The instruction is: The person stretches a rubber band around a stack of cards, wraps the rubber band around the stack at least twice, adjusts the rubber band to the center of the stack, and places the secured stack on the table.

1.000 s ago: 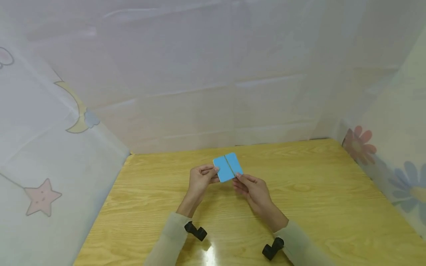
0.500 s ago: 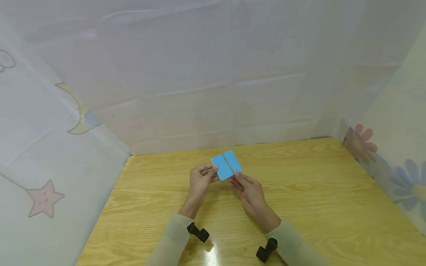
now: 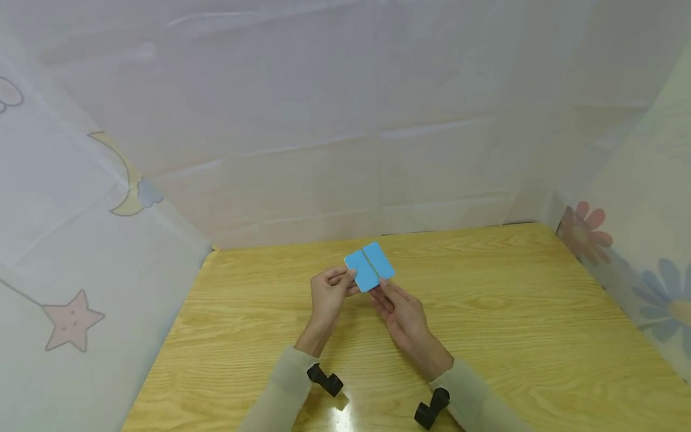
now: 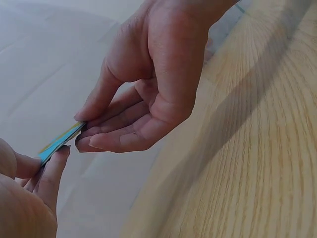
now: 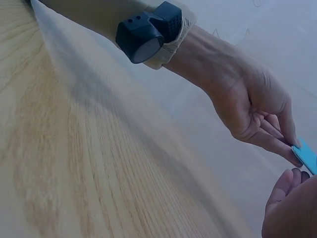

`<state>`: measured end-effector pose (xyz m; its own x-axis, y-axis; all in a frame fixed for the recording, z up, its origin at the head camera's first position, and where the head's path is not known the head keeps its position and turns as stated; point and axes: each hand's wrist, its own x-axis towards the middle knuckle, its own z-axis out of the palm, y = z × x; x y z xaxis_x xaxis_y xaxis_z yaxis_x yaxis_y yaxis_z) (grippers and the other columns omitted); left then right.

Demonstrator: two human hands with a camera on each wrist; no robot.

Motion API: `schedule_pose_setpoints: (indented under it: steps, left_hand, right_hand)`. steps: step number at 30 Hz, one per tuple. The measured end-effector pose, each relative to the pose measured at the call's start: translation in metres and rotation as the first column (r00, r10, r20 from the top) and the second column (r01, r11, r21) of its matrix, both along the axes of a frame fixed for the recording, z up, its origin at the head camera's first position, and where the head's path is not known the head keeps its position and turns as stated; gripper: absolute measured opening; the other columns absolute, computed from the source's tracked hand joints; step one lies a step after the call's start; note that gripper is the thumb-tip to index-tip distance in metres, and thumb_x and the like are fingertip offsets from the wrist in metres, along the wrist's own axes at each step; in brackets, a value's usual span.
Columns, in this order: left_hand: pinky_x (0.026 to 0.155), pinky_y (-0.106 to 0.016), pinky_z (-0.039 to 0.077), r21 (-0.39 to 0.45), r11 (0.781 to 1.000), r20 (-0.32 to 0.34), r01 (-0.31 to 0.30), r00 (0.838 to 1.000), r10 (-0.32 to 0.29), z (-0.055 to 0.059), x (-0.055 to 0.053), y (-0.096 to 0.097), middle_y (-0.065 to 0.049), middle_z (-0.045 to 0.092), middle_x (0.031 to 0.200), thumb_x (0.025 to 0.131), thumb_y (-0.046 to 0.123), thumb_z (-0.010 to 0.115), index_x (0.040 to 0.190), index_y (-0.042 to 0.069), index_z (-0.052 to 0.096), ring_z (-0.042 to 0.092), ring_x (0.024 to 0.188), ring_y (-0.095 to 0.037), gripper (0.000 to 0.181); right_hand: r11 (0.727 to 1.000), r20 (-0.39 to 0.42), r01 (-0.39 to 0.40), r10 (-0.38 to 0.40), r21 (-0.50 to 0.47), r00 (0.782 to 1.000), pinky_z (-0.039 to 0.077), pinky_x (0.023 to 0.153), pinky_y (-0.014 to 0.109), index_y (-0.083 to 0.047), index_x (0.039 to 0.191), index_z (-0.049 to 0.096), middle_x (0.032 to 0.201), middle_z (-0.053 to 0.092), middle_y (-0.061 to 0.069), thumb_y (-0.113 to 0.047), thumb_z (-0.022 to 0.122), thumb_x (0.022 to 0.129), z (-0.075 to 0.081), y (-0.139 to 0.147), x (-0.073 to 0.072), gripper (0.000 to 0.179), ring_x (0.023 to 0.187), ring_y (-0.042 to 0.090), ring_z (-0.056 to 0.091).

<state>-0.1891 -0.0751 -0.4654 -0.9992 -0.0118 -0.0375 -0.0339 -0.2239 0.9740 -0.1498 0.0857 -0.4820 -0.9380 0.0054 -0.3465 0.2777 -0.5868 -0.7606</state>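
A thin blue square card (image 3: 382, 259) with rounded corners is held up over the table, tilted. Across its face runs a narrow olive-brown rubber band (image 3: 370, 263). My left hand (image 3: 326, 297) pinches the card's left corner, thumb on top and fingers beneath. At the lower edge my right hand (image 3: 407, 312) pinches it, thumb tip right at the band's near end. In the left wrist view the card (image 4: 62, 142) shows nearly edge-on between both hands. Only a corner of the card (image 5: 306, 153) shows in the right wrist view; its underside is hidden.
A wood-grain table (image 3: 486, 324) lies below the hands. Behind it rises a pale sheet wall (image 3: 302, 120), with printed side sheets left and right. Small black wrist cameras (image 3: 326, 380) sit on both sleeves.
My right hand has shifted a little left, its thumb now at the band's near end. The card has risen slightly in view. Both hands keep their hold.
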Motion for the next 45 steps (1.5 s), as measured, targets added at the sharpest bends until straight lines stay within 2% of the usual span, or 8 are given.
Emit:
schedule_pose_setpoints:
  steps: [9,18,33,45]
  left_hand:
    - [0.078,-0.032,0.069,0.013,1.000,-0.002,0.028,1.000,-0.028,-0.001,0.000,0.000,-0.023,0.079,0.102,0.099,0.003,0.071,0.117,-0.012,0.072,0.081,0.083,-0.017,0.023]
    - [0.076,-0.032,0.069,-0.029,0.998,0.018,0.059,0.998,-0.058,-0.003,-0.001,-0.008,-0.022,0.080,0.101,0.098,0.005,0.074,0.116,-0.010,0.073,0.080,0.080,-0.017,0.024]
    - [0.073,-0.029,0.069,-0.007,0.996,0.046,0.091,0.995,-0.090,-0.004,0.001,-0.013,-0.007,0.080,0.088,0.097,0.004,0.074,0.114,-0.011,0.074,0.079,0.077,-0.015,0.022]
    - [0.072,-0.030,0.069,-0.012,0.996,0.060,0.085,0.995,-0.084,-0.005,0.000,-0.017,-0.009,0.081,0.087,0.097,0.005,0.075,0.113,-0.011,0.073,0.079,0.075,-0.015,0.023]
  right_hand:
    - [0.999,0.013,0.006,-0.006,-0.044,1.000,0.065,0.094,0.026,-0.004,0.126,0.073,0.098,0.081,-0.001,-0.016,0.065,0.106,-0.003,-0.007,0.003,0.024,0.098,0.011,0.078]
    - [0.998,-0.006,-0.039,0.039,0.041,0.999,0.065,0.095,0.027,0.008,0.139,0.061,0.101,0.082,0.000,-0.017,0.068,0.104,-0.006,-0.004,0.004,0.043,0.099,0.011,0.078]
    - [0.993,0.007,-0.086,0.086,0.084,0.996,0.065,0.092,0.027,0.007,0.134,0.064,0.100,0.082,-0.001,-0.013,0.066,0.105,-0.005,0.004,0.007,0.036,0.101,0.013,0.078]
    - [0.989,0.007,-0.092,0.092,0.113,0.996,0.065,0.095,0.029,0.008,0.136,0.061,0.100,0.082,0.000,-0.014,0.066,0.105,-0.005,0.018,0.004,0.039,0.107,0.017,0.078]
